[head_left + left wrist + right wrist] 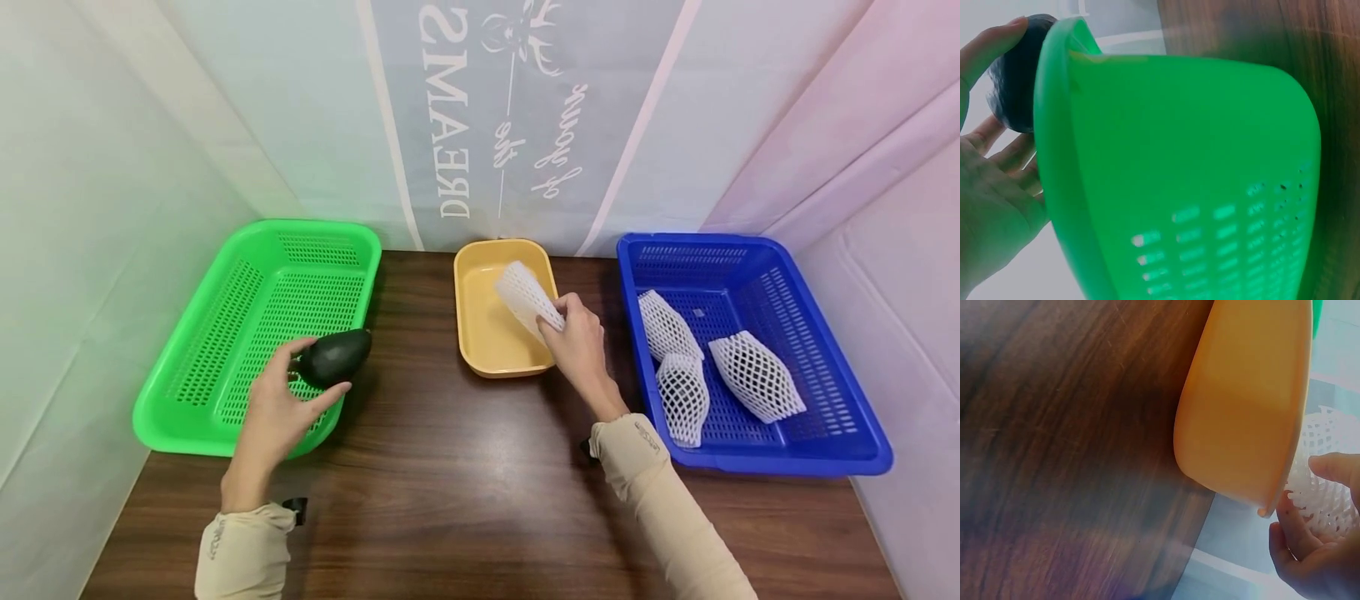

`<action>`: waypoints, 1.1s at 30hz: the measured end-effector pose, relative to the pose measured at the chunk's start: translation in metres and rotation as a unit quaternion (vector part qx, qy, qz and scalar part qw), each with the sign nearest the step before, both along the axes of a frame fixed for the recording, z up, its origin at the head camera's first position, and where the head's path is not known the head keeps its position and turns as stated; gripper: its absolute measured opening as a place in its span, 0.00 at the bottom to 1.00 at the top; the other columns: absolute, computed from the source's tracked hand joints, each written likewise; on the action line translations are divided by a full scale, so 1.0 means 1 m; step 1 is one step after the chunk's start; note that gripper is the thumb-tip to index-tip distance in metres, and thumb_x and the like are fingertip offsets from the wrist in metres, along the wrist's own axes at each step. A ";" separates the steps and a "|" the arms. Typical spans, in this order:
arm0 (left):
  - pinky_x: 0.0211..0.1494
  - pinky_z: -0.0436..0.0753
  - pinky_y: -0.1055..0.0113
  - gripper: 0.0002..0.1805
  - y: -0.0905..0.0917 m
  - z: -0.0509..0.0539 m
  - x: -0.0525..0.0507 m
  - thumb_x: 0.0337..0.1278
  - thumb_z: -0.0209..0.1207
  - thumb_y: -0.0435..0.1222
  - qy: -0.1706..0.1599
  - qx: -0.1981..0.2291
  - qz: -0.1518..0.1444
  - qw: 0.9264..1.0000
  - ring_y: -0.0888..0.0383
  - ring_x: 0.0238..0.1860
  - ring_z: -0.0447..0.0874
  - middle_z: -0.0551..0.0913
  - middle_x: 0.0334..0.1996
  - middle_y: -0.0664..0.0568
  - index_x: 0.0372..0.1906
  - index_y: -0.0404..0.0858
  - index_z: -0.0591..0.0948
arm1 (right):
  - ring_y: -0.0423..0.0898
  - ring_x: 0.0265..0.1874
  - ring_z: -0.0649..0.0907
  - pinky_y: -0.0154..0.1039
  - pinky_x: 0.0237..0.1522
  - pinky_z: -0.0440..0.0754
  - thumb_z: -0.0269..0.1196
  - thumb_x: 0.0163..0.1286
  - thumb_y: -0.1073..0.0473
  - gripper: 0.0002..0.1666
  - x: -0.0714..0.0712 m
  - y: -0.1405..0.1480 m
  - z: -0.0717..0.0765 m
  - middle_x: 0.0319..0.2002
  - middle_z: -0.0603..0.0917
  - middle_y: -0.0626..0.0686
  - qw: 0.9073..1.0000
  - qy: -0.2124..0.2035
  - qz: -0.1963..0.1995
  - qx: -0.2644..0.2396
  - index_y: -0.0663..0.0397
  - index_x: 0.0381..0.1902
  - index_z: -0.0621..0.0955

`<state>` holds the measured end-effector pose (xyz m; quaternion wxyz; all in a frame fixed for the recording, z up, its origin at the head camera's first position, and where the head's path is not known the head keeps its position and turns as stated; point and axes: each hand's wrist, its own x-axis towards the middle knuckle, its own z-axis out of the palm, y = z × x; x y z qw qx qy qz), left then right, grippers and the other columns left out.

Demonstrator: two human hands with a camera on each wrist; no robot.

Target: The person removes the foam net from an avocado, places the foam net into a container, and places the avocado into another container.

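My left hand (279,408) grips a dark avocado-like fruit (334,358) between thumb and fingers, over the near right side of the green basket (176,333). In the left wrist view the same dark fruit (1017,75) shows behind the basket's rim. With thumb and fingertips, my right hand (579,346) pinches a white foam net sleeve (527,296) above the yellow bin (480,333). The right wrist view shows this foam sleeve (1322,494) beside the yellow bin's rim, and nothing can be seen inside it.
At the right stands a blue basket (806,454) holding three white net-covered items, one of them this net-wrapped piece (756,377). All the containers rest on a brown wooden table (450,500). A printed cloth (517,125) rises along the back edge.
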<state>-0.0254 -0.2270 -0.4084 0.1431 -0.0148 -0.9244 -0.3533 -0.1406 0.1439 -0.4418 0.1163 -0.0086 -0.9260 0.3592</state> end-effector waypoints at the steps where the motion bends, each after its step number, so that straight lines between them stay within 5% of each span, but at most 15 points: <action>1: 0.41 0.72 0.57 0.39 -0.001 0.000 0.000 0.42 0.77 0.33 -0.002 0.000 0.005 1.000 0.46 0.49 0.77 0.79 0.55 0.39 0.63 0.34 0.72 | 0.62 0.41 0.85 0.58 0.45 0.81 0.70 0.61 0.57 0.18 -0.002 -0.001 0.000 0.42 0.87 0.65 1.000 0.002 0.002 0.002 0.61 0.44 0.79; 19: 0.42 0.74 0.47 0.40 -0.024 -0.004 0.005 0.50 0.73 0.36 -0.081 -0.013 0.043 0.996 0.37 0.51 0.76 0.74 0.58 0.33 0.67 0.32 0.65 | 0.62 0.44 0.85 0.57 0.46 0.81 0.69 0.64 0.52 0.22 -0.030 -0.008 0.006 0.47 0.86 0.62 0.999 -0.010 0.006 0.040 0.58 0.49 0.77; 28: 0.43 0.77 0.42 0.41 -0.035 -0.012 0.005 0.54 0.71 0.39 -0.142 -0.038 0.022 0.989 0.33 0.54 0.75 0.71 0.61 0.28 0.68 0.30 0.63 | 0.60 0.44 0.83 0.56 0.45 0.81 0.68 0.66 0.46 0.25 -0.039 -0.008 0.009 0.49 0.81 0.58 0.998 -0.037 0.009 0.054 0.56 0.52 0.78; 33: 0.42 0.78 0.45 0.41 -0.039 -0.016 0.002 0.55 0.70 0.40 -0.179 -0.054 0.014 0.982 0.34 0.51 0.77 0.71 0.62 0.27 0.68 0.30 0.62 | 0.61 0.43 0.83 0.57 0.44 0.82 0.66 0.67 0.51 0.21 -0.042 -0.008 0.008 0.48 0.80 0.59 0.998 -0.022 0.021 0.059 0.56 0.52 0.79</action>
